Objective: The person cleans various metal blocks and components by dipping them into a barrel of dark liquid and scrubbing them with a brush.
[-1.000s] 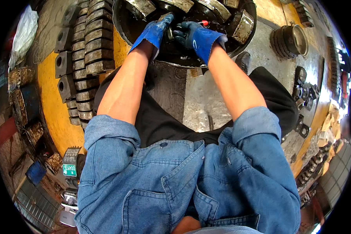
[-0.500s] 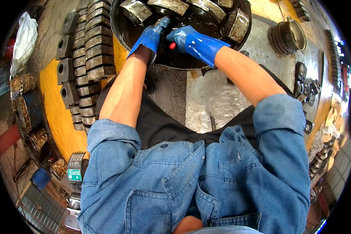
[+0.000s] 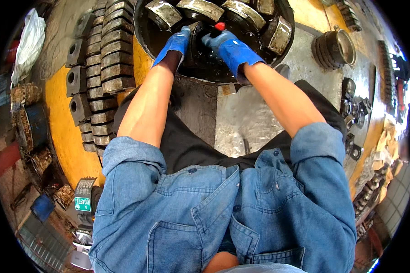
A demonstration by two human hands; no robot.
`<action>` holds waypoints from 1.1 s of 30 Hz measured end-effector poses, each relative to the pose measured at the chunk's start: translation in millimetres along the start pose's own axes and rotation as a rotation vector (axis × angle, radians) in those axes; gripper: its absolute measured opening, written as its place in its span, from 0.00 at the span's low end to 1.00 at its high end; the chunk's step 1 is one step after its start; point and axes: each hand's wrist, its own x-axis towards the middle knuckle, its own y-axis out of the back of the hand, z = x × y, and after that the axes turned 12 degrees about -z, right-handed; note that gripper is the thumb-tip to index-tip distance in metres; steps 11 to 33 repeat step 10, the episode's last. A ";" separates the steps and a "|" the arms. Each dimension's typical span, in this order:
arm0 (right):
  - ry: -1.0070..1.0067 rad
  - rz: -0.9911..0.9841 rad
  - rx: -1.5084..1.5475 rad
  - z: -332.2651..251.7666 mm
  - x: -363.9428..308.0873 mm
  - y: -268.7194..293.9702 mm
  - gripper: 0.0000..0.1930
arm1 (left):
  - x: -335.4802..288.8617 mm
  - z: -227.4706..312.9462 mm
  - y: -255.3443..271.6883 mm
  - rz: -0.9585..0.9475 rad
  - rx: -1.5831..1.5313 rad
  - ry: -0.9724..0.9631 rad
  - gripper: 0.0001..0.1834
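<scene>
A wide dark basin (image 3: 139,34) of black, oily liquid stands in front of me, with several curved metal blocks (image 3: 200,9) along its far side. Both my hands wear blue rubber gloves. My left hand (image 3: 179,40) is closed on the left side of a dark, wet metal block (image 3: 195,43) held upright in the basin. Just right of that block, my right hand (image 3: 224,42) grips a tool with a red-ended handle (image 3: 220,26); the tool's working end is hidden.
Long rows of metal blocks (image 3: 117,54) stand on the yellow surface at left. To the right are a stack of metal rings (image 3: 335,48) and small dark metal parts (image 3: 355,107) on a grey plate. A white plastic bag (image 3: 29,45) hangs at far left.
My right hand has turned, and the red handle end has swung from the near side to the far side. The dark block now shows between my hands, which have moved slightly apart.
</scene>
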 end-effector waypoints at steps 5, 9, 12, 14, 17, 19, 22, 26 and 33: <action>0.164 -0.093 1.250 11.2 -6.6 -18.4 0.14 | 3.9 -0.5 0.4 0.012 0.006 0.006 0.36; -0.041 -0.140 1.327 24.6 18.5 -20.0 0.14 | 7.9 6.6 -6.1 -0.004 0.001 -0.018 0.34; -0.008 -0.220 1.212 26.5 17.2 -23.6 0.14 | 7.9 1.4 -2.7 0.005 -0.005 -0.010 0.34; -0.008 -0.220 1.212 26.5 17.2 -23.6 0.14 | 7.9 1.4 -2.7 0.005 -0.005 -0.010 0.34; -0.008 -0.220 1.212 26.5 17.2 -23.6 0.14 | 7.9 1.4 -2.7 0.005 -0.005 -0.010 0.34; -0.008 -0.220 1.212 26.5 17.2 -23.6 0.14 | 7.9 1.4 -2.7 0.005 -0.005 -0.010 0.34; -0.008 -0.220 1.212 26.5 17.2 -23.6 0.14 | 7.9 1.4 -2.7 0.005 -0.005 -0.010 0.34; -0.008 -0.220 1.212 26.5 17.2 -23.6 0.14 | 7.9 1.4 -2.7 0.005 -0.005 -0.010 0.34; -0.008 -0.220 1.212 26.5 17.2 -23.6 0.14 | 7.9 1.4 -2.7 0.005 -0.005 -0.010 0.34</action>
